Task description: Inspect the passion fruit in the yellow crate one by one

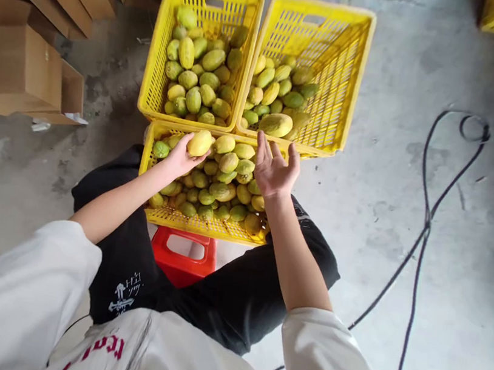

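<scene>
The bare left hand [183, 158] is gripping with bent fingers. The bare left forearm [130, 196] is reaching forward and inward from a loose white short sleeve [46, 273]. The bare right hand [275, 173] is presenting an open, upturned palm; its slightly bent fingers are pointing forward, and the thumb [295, 157] is standing apart on the outer side. The bare right forearm [295, 253] is angling forward and inward. Both legs in black trousers [255, 284] are splaying outward at the knees.

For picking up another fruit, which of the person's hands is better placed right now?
Probably the right hand: it is open, with nothing visible in it, and close to the large yellowish fruit. The left hand holds a smaller yellow fruit.
</scene>
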`<state>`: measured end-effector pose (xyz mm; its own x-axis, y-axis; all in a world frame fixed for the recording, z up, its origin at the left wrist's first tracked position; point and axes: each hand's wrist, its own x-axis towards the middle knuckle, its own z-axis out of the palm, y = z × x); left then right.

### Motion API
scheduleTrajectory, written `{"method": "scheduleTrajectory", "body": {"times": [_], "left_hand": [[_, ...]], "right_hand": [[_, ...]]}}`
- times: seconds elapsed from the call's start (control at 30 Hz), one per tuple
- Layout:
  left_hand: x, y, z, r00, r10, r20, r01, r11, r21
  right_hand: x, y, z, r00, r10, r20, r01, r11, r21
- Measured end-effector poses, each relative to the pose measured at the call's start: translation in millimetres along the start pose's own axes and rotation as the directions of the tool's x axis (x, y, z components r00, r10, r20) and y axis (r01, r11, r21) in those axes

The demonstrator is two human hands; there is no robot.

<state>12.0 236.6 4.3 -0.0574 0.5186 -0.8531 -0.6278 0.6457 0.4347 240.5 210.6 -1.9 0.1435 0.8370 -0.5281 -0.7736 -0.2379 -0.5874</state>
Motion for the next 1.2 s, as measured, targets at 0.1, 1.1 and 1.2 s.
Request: {"method": "scheduleTrajectory", "body": {"times": [0.1,1.1,1.2], "left_hand": [[-3,16,2.7,0.995,0.082,0.061,-0.076,0.993,-0.093],[46,11,-166.9,0.878,0.478,-0.027,0.138,-0.199,0.97],[51,5,-166.8,0.875,0.484,-0.03,0.148,-0.209,0.967]], "right_hand": [[-6,3,0,1.0,0.003,0.026,0.001,0.989,-0.149],[5,5,-92,0.88,-0.177,-0.441,-0.474,-0.244,-0.846],[8,10,-108,0.878,-0.189,-0.44,-0.477,-0.26,-0.839]]}}
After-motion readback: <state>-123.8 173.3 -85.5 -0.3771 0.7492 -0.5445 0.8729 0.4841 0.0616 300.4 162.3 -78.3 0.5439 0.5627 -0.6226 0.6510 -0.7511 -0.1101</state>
